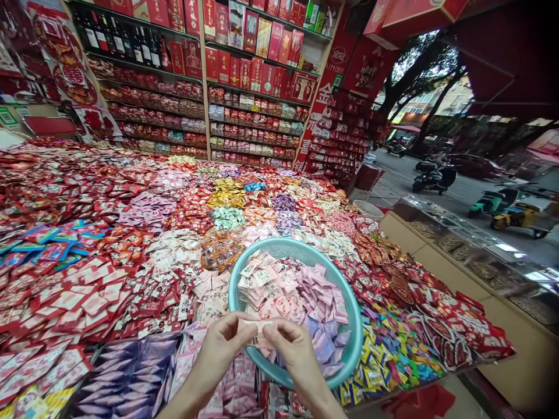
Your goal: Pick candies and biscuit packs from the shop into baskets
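Note:
A small pale pink packet with dark lettering (257, 333) is pinched between my two hands, over the front left rim of a teal plastic basket (356, 349). My left hand (220, 349) holds its left end between thumb and fingers. At the right end, my right hand (293, 349) grips it the same way. Inside the basket lie pale pink packets (264, 279), lilac-pink packets (321, 288) and purple packets (325, 343), heaped in groups.
Heaps of wrapped packets (91, 291) surround the basket. Purple packets fill a dark tray (126, 372) at the front left. Shelves of boxes and bottles (257, 75) stand behind. A glass-topped case (463, 250) and parked scooters (500, 201) are at the right.

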{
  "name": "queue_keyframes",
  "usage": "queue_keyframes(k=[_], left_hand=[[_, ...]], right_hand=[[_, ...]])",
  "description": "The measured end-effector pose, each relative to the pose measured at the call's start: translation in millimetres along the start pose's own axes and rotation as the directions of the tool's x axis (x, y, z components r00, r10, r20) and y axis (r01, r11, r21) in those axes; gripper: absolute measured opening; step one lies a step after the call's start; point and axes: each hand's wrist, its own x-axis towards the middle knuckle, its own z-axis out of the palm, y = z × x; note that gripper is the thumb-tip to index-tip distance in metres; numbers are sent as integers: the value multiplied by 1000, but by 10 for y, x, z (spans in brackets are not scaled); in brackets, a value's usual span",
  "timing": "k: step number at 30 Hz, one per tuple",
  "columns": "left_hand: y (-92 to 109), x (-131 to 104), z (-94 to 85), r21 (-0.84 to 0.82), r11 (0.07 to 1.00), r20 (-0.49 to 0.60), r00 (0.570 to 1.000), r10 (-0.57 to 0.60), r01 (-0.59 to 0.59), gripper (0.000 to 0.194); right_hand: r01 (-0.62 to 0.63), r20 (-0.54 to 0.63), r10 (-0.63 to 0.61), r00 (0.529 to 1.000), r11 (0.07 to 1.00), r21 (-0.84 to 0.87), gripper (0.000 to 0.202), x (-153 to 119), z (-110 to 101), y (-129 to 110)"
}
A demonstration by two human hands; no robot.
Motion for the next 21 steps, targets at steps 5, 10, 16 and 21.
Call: queue_keyframes(k=[5,10,16,21], left_hand=[[8,21,62,-12,1000,36,999,7,-7,18],[51,28,120,-6,1000,28,999,-28,28,22],[122,58,-61,-32,996,-225,970,-87,82,41],[143,84,-416,-3,997,-405,912,-71,76,47]], right_hand=[[12,-24,-12,1000,1000,-2,23,-9,-79,30],[11,-10,-12,1000,997,-70,21,-9,-141,-98],[19,-182,-51,982,985,-171,28,312,-575,-251],[17,-374,-146,916,945,-327,44,808,-1035,-204]])
